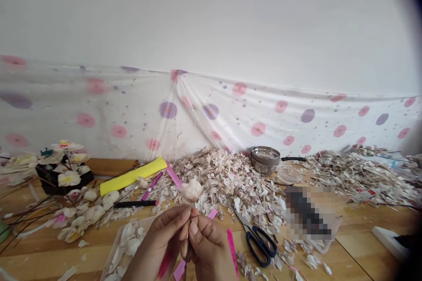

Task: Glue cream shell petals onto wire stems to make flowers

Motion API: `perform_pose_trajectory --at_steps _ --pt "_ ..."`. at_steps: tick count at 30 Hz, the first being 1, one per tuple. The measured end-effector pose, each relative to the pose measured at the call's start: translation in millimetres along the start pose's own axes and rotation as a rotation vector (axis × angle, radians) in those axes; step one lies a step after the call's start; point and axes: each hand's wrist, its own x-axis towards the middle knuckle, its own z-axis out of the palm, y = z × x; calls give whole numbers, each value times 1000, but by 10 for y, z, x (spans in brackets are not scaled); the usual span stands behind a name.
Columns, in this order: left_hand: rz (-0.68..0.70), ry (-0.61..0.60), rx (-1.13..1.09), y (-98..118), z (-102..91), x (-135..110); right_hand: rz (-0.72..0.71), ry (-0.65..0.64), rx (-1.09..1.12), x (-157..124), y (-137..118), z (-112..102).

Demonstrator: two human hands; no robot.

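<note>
A cream-white handmade flower [191, 189] stands upright above my fingertips on a thin dark stem [187, 250]. My left hand [166, 230] pinches the stem just under the bloom. Beside it, my right hand [209, 239] also has thumb and fingers closed on the stem, touching the left fingertips. Bright pink strips of paper [232, 248] show by my right wrist and under my left hand. Left of my hands, a clear tray [114, 250] contains white petals, partly covered by my left forearm. Dark-handled scissors [260, 243] lie on the right.
A heap of dried petals [224, 175] spreads behind my hands; another pile [372, 175] lies right. Metal bowls [264, 160] stand at the back. Yellow crepe paper [133, 176], a black marker [133, 204] and a potted flower arrangement [66, 175] are left on the wooden table [349, 237].
</note>
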Motion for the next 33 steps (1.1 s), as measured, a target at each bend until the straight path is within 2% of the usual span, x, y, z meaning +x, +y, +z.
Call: perform_pose_trajectory --at_steps 7,13,22,33 --pt "-14 -5 -34 -4 -13 10 45 -74 -16 -42 -109 -21" --pt "-4 -37 -53 -30 -41 39 81 -44 -33 0 -126 10" --pt "184 -87 56 -20 -108 71 36 27 -123 26 -209 73" --pt "147 -21 16 -27 -111 62 45 65 -149 20 -193 50"
